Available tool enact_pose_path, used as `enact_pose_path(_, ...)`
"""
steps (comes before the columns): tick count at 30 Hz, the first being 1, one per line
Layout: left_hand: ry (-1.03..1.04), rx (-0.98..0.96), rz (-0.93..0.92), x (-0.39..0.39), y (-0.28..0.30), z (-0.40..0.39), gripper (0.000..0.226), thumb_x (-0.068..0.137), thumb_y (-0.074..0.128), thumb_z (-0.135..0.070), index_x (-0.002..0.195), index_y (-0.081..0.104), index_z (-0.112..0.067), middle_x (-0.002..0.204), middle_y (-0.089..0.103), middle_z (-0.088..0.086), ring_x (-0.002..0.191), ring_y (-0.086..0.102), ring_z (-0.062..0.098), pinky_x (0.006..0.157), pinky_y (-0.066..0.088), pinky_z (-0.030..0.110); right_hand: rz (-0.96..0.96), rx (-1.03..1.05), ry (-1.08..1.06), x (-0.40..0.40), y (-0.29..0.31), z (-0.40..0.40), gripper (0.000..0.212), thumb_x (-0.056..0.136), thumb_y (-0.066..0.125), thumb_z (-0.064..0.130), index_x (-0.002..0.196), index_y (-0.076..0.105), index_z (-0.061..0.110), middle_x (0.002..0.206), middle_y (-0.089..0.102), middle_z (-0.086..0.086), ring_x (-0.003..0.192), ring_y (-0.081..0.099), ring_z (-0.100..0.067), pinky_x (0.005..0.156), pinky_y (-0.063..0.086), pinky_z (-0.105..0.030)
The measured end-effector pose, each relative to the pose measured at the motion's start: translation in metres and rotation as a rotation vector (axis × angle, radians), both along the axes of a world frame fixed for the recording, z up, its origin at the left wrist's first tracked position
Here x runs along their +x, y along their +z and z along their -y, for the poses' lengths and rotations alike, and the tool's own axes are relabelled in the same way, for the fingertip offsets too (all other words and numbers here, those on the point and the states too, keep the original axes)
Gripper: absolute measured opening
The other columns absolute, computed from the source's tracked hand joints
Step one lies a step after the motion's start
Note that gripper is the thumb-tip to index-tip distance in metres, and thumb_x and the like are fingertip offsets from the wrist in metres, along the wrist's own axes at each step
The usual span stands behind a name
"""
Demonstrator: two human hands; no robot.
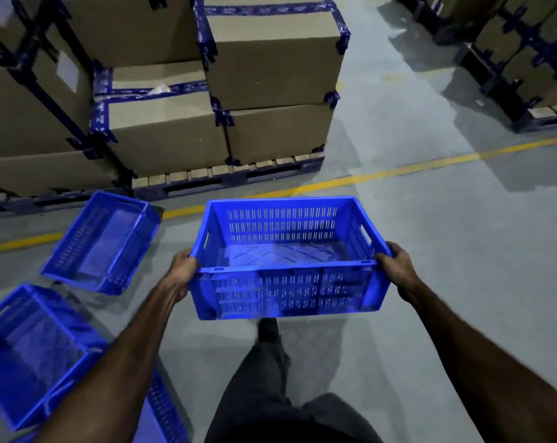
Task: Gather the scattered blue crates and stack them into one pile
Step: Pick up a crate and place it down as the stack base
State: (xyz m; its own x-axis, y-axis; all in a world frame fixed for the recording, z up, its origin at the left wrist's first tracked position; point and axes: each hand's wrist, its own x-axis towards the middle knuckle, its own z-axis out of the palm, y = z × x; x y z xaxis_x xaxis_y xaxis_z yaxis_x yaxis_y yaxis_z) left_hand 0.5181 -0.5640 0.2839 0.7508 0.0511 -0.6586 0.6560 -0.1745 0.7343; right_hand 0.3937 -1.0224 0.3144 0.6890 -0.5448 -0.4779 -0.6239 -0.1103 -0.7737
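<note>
Both hands carry one empty blue crate (286, 257) at centre, clear of the floor: left hand (182, 270) grasps its 9 o'clock rim, right hand (395, 266) its 3 o'clock rim. Two more crates lie unstacked, one (101, 243) at 9 o'clock, another (31, 350) at 8 o'clock. No pile shows yet, so most gathering seems left.

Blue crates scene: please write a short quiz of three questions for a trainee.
1. True or false: the carried crate is empty.
2. How is it held? A) left hand only B) both hands, the right hand at the other end C) it lies on the floor
3. Fill in: the yellow line runs in front of a pallet of cardboard ____.

Key: 1 true; 2 B; 3 boxes.
</note>
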Motion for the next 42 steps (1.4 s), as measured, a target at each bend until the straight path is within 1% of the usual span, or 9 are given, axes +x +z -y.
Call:
enact_pose_path(5, -0.029, 0.013, 0.016, 0.086, -0.015, 0.032, 0.048, 0.072, 0.042, 0.01, 0.108, 0.07, -0.004, 0.108, 0.074, 0.025, 0.091, 0.072, 0.048, 0.073, 0.059, 0.057, -0.009, -0.022, 0.013, 0.081, -0.009, 0.032, 0.027, 0.091, 0.059, 0.001, 0.115, 0.065, 0.012, 0.107, 0.073, -0.015, 0.076, 0.066, -0.024, 0.071, 0.057, -0.036)
enact_pose_path(9, -0.043, 0.021, 0.029, 0.146, -0.041, 0.058, 0.05, 0.074, 0.041, 0.011, 0.11, 0.07, -0.008, 0.106, 0.076, 0.02, 0.091, 0.074, 0.043, 0.071, 0.062, 0.051, -0.007, -0.018, 0.029, 0.146, -0.036, 0.06, 0.029, 0.093, 0.058, 0.001, 0.119, 0.064, 0.012, 0.108, 0.072, -0.015, 0.078, 0.067, -0.026, 0.076, 0.057, -0.041)
enact_pose_path(13, -0.024, 0.063, 0.067, 0.198, -0.093, 0.083, 0.047, 0.082, 0.044, 0.012, 0.113, 0.071, -0.012, 0.105, 0.077, 0.015, 0.084, 0.073, 0.034, 0.059, 0.058, 0.036, 0.018, -0.01, 0.076, 0.212, -0.091, 0.094, 0.029, 0.095, 0.058, 0.001, 0.122, 0.063, 0.012, 0.107, 0.072, -0.011, 0.078, 0.069, -0.022, 0.065, 0.058, -0.029)
enact_pose_path(16, -0.001, 0.064, 0.081, 0.228, -0.144, 0.103, 0.045, 0.085, 0.052, 0.014, 0.119, 0.069, -0.011, 0.103, 0.075, 0.011, 0.086, 0.071, 0.031, 0.054, 0.057, 0.032, 0.026, -0.004, 0.108, 0.254, -0.148, 0.121, 0.03, 0.096, 0.059, 0.002, 0.124, 0.062, 0.011, 0.108, 0.071, -0.009, 0.08, 0.068, -0.019, 0.061, 0.057, -0.019)
enact_pose_path(20, 0.05, 0.058, 0.108, 0.256, -0.221, 0.129, 0.041, 0.087, 0.065, 0.013, 0.123, 0.068, -0.005, 0.106, 0.072, 0.013, 0.084, 0.067, 0.027, 0.05, 0.056, 0.027, 0.054, 0.041, 0.172, 0.303, -0.236, 0.159, 0.035, 0.096, 0.069, 0.012, 0.129, 0.06, 0.013, 0.118, 0.071, -0.011, 0.097, 0.07, -0.027, 0.087, 0.06, -0.044)
enact_pose_path(22, 0.063, 0.074, 0.121, 0.265, -0.259, 0.141, 0.042, 0.084, 0.068, 0.014, 0.122, 0.068, -0.003, 0.104, 0.072, 0.013, 0.08, 0.067, 0.024, 0.051, 0.056, 0.025, 0.061, 0.069, 0.229, 0.321, -0.28, 0.178, 0.037, 0.095, 0.072, 0.015, 0.129, 0.058, 0.011, 0.119, 0.07, -0.014, 0.1, 0.07, -0.028, 0.092, 0.058, -0.049)
enact_pose_path(34, -0.007, -0.09, 0.2, 0.317, -0.465, 0.179, 0.041, 0.085, 0.067, 0.011, 0.122, 0.067, -0.008, 0.107, 0.077, 0.008, 0.085, 0.075, 0.021, 0.064, 0.061, 0.035, 0.195, 0.093, 0.237, 0.409, -0.504, 0.232, 0.039, 0.094, 0.072, 0.013, 0.13, 0.057, 0.011, 0.118, 0.069, -0.013, 0.09, 0.067, -0.021, 0.074, 0.054, -0.034)
enact_pose_path(38, -0.013, -0.104, 0.26, 0.323, -0.521, 0.181, 0.046, 0.084, 0.067, 0.014, 0.125, 0.066, -0.006, 0.114, 0.076, 0.013, 0.093, 0.074, 0.028, 0.073, 0.062, 0.04, 0.245, 0.073, 0.229, 0.416, -0.564, 0.232, 0.042, 0.094, 0.073, 0.012, 0.132, 0.055, 0.01, 0.12, 0.067, -0.012, 0.096, 0.068, -0.024, 0.077, 0.055, -0.036)
enact_pose_path(42, -0.012, -0.114, 0.314, 0.324, -0.573, 0.184, 0.049, 0.082, 0.068, 0.015, 0.124, 0.067, -0.011, 0.112, 0.077, 0.008, 0.089, 0.074, 0.021, 0.068, 0.061, 0.034, 0.263, 0.058, 0.21, 0.418, -0.619, 0.228, 0.042, 0.094, 0.072, 0.01, 0.132, 0.054, 0.011, 0.123, 0.066, -0.012, 0.099, 0.067, -0.025, 0.083, 0.056, -0.04)
